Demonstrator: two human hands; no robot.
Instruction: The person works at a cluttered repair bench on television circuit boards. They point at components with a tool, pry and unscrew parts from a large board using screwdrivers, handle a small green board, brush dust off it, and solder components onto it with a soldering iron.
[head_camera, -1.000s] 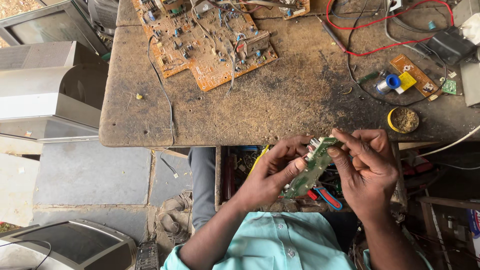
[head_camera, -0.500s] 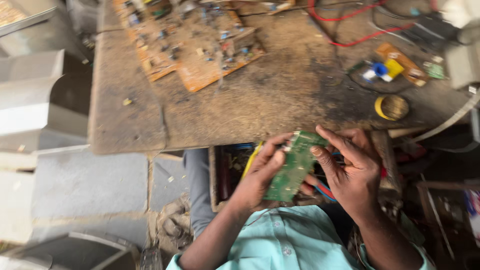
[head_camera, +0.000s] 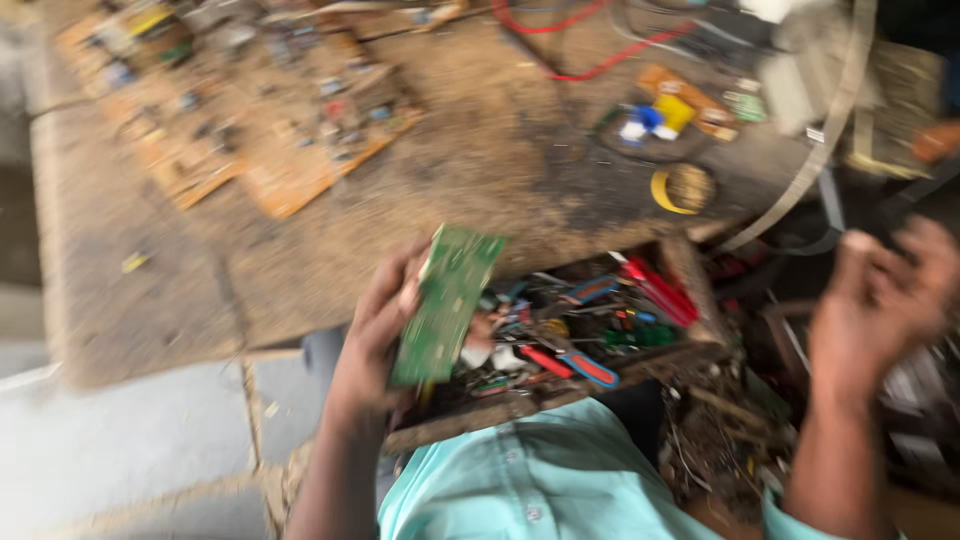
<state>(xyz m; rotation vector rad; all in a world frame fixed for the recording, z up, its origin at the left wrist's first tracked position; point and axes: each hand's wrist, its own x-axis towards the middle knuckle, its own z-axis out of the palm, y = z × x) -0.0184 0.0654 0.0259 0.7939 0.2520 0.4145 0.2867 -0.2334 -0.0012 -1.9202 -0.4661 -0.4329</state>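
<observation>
My left hand (head_camera: 375, 335) grips a narrow green circuit board (head_camera: 446, 302) by its left edge and holds it upright over an open drawer (head_camera: 560, 395) full of tools. My right hand (head_camera: 880, 305) is off to the right, apart from the board, with its fingers loosely curled and nothing visible in it. The picture is blurred by motion.
A worn wooden workbench (head_camera: 470, 190) carries a large brown circuit board (head_camera: 250, 120), red wires (head_camera: 590, 45), a small orange board with blue and yellow parts (head_camera: 675, 105) and a round yellow-rimmed tin (head_camera: 685, 188). Screwdrivers with red and blue handles (head_camera: 580, 360) lie in the drawer.
My right hand has let go of the green board and swung off to the right. The left hand alone holds the board now. The view has shifted right and blurred.
</observation>
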